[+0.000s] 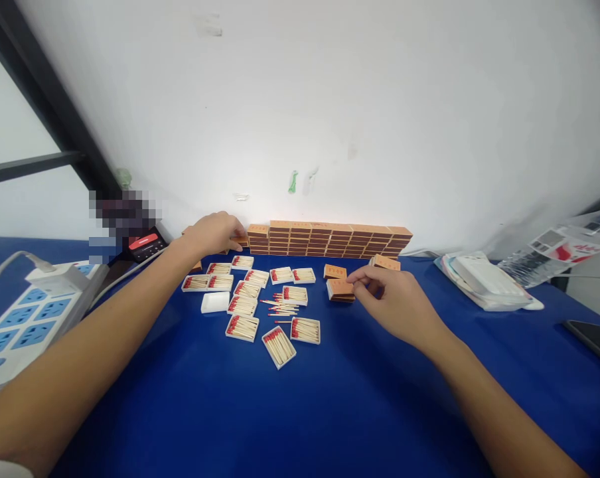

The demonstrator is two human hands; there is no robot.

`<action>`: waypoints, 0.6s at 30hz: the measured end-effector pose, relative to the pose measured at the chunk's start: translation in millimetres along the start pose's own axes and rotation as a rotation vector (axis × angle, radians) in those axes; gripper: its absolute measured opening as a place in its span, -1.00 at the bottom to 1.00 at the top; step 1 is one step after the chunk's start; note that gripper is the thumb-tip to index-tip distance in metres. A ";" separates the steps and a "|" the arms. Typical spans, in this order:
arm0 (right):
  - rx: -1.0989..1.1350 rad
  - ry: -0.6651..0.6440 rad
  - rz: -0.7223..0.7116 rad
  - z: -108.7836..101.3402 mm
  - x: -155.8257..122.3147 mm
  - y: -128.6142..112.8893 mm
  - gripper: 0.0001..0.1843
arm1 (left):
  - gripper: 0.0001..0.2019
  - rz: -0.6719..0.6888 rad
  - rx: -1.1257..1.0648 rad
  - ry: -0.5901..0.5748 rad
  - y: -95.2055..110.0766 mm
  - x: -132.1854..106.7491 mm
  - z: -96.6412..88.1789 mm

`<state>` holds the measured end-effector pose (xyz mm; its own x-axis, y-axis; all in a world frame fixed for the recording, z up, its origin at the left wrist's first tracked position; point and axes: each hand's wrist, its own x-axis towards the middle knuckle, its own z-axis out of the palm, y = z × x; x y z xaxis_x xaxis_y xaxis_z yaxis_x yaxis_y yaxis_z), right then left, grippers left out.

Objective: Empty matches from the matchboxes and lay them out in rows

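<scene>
My left hand (214,234) reaches to the wall, its fingers closed around an orange matchbox (239,241) at the left end of the row; part of that box is hidden. My right hand (394,295) pinches the near edge of an orange matchbox cover (340,288) between thumb and index finger. Just behind it lies another orange cover (334,271). Open white trays filled with red-tipped matches, such as one tray (306,330) and a tilted one (279,346), spread across the middle. Loose matches (284,308) lie among them. One white tray (215,303) holds no matches.
A stacked wall of matchboxes (330,240) stands against the white wall. More orange boxes (385,263) sit behind my right hand. On the left lies a power strip (36,318) with a plugged-in charger (61,282). Plastic packages (479,279) and a dark phone-like object (593,340) lie right.
</scene>
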<state>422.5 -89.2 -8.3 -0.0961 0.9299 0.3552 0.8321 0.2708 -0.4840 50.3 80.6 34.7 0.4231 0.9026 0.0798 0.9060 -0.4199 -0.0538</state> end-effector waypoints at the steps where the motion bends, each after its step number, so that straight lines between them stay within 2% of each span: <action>1: 0.000 -0.001 0.000 0.1 -0.1 -0.1 -0.75 | -0.66 -0.001 -0.003 0.015 0.2 -0.4 3.5; 6: 0.001 -0.007 -0.002 0.0 -0.7 -0.9 -0.74 | -0.80 0.017 -0.026 0.095 2.3 -5.1 11.2; 10: -0.001 -0.011 -0.004 -0.1 -1.3 -1.2 -0.73 | -0.80 0.032 -0.048 0.186 6.3 -13.2 2.1; 12: -0.002 -0.015 0.002 -0.1 -1.4 -1.3 -0.73 | -0.76 0.015 -0.038 0.299 7.5 -21.4 -6.1; 14: -0.005 -0.017 0.006 -0.1 -1.3 -1.7 -0.74 | -0.70 -0.072 0.010 0.452 5.1 -32.4 -16.1; 16: -0.011 -0.012 0.005 -0.4 -1.0 -2.4 -0.75 | -0.64 -0.219 0.079 0.562 -3.8 -43.9 -27.4; 18: -0.016 -0.008 0.007 -0.9 -0.9 -3.3 -0.75 | -0.60 -0.378 0.129 0.528 -19.9 -53.3 -38.5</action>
<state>420.3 -91.1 -6.3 -0.0950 0.9337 0.3452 0.8411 0.2608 -0.4739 10.4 37.2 69.9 0.0565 0.8038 0.5922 0.9983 -0.0388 -0.0426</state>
